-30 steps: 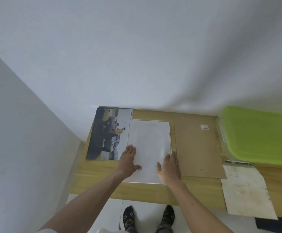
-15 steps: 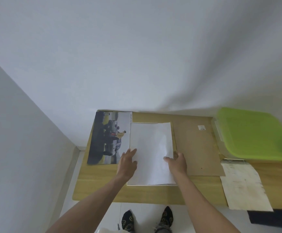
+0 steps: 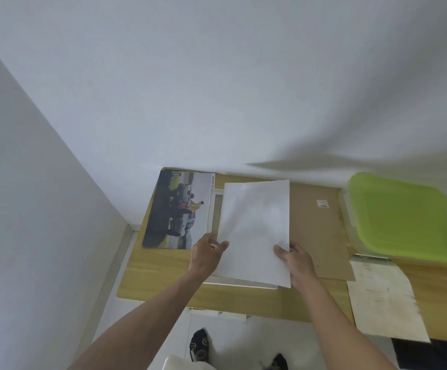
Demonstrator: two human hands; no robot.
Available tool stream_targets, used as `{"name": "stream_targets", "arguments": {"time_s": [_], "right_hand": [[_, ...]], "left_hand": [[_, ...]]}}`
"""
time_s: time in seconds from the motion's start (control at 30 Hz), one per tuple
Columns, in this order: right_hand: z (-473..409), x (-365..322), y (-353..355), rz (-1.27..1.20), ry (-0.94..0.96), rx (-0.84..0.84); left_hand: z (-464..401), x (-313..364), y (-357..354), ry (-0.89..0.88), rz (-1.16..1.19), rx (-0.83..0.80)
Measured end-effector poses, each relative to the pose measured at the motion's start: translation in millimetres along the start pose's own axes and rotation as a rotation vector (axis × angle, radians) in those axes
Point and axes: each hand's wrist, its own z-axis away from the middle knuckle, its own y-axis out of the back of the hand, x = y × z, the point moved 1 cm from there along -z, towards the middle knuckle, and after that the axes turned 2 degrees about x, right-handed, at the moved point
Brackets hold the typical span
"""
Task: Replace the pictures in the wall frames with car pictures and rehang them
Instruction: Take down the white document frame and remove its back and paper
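Note:
A white sheet of paper [image 3: 254, 231] is raised off a white picture frame [image 3: 215, 206] that lies flat on the wooden table [image 3: 158, 276]. My right hand [image 3: 294, 260] pinches the sheet's lower right edge. My left hand [image 3: 206, 252] holds its lower left edge. A car picture [image 3: 177, 209] showing a dark pickup truck lies flat left of the frame. A brown backing board [image 3: 318, 231] lies on the table right of the frame.
A clear box with a green lid [image 3: 404, 214] stands at the table's right end. A stained white sheet [image 3: 382, 297] hangs over the front edge on the right. White walls close in behind and to the left. My feet in socks [image 3: 201, 343] show below.
The white sheet, flat on the frame a second ago, has been lifted and shifted right, uncovering the frame's left side. Both hands went from pressing on it to gripping its lower edge.

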Motion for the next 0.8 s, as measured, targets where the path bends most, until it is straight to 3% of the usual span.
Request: {"name": "stream_targets", "arguments": {"time_s": [0.17,0.37,0.5,0.67,0.8], "right_hand": [[-3,-4,33,-0.041,-0.019,-0.078],[-5,-16,102,-0.030,-0.064,-0.290],[-13,-26,155,0.105,-0.055,-0.380],[-26,-51,223,0.062,-0.020,-0.326],[-27,-83,267,0.243,0.057,-0.332]], "left_hand": [[11,10,-12,0.155,0.206,-0.037],[45,29,-35,0.203,0.475,-0.237],[66,47,-49,0.147,0.460,-0.252],[78,56,-60,0.121,0.356,-0.376],[81,82,-77,0.106,0.201,-0.480]]}}
